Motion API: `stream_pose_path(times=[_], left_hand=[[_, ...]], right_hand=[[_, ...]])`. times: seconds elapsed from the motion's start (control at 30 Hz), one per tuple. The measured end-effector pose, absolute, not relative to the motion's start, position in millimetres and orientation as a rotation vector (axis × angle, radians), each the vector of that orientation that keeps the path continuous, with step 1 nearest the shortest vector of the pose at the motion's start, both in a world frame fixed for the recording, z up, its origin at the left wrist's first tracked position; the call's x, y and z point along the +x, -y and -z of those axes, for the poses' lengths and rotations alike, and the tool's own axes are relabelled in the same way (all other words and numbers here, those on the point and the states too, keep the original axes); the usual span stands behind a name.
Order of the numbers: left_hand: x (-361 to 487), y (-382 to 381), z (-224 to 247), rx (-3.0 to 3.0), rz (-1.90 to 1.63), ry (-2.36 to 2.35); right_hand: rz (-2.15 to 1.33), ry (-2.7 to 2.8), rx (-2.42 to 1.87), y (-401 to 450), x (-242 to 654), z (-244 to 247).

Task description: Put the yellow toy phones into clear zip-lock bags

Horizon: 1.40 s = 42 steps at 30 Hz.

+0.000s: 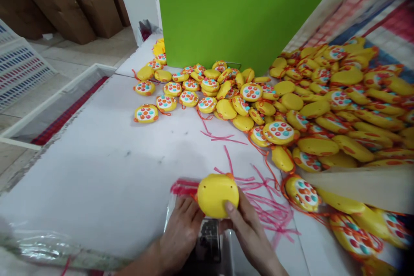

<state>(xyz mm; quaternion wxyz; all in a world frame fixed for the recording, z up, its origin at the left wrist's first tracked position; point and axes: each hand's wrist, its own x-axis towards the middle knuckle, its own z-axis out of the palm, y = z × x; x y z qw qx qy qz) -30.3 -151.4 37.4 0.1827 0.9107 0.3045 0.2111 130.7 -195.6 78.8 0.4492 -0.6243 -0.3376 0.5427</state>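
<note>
Hands low, palms inward — left hand (181, 230) and right hand (247, 230) both grasping yellow toy (217, 194) over clear bag (184, 189).

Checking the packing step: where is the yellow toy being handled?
Head view, bottom centre: the yellow toy sits between the left hand and right hand.

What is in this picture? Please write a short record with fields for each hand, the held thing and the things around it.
left hand: touches the yellow toy's lower left edge
right hand: thumb on the toy's lower right
yellow toy: plain back facing the camera
pile of yellow toys: right and far side of the white table
green board: upright behind the pile
</note>
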Motion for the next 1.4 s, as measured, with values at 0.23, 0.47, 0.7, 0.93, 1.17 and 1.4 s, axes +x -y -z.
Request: stream_pose_path(times=[0.23,0.47,0.7,0.93,1.17,1.4], left_hand=[[-40.2,151.1,-57.3,2.587,-0.720,-0.743],[-69.5,134.2,-70.3,1.858,-0.627,-1.191],[-51.1,132.0,-58.9,1.359,-0.502,-1.141],[-44.5,132.8,-62.5,1.255,-0.516,-1.069],[-48.2,136.0,-56.9,1.137,-0.509,-1.053],[-42.6,136.3,-67.5,1.373,-0.472,-1.023]], right_hand=[[-0.880,1.675,-1.775,203.4,133.3,-62.7],[-0.777,1.691,-1.806,210.5,139.2,-58.3],[-0.820,1.848,-1.815,196.9,140.3,-79.6],[-0.846,2.308,-1.670,185.8,136.1,-86.0],[-0.717,1.999,-1.762,171.2,124.1,-87.1],[-0.526,2.112,-1.721,167.6,100.8,-75.2]])
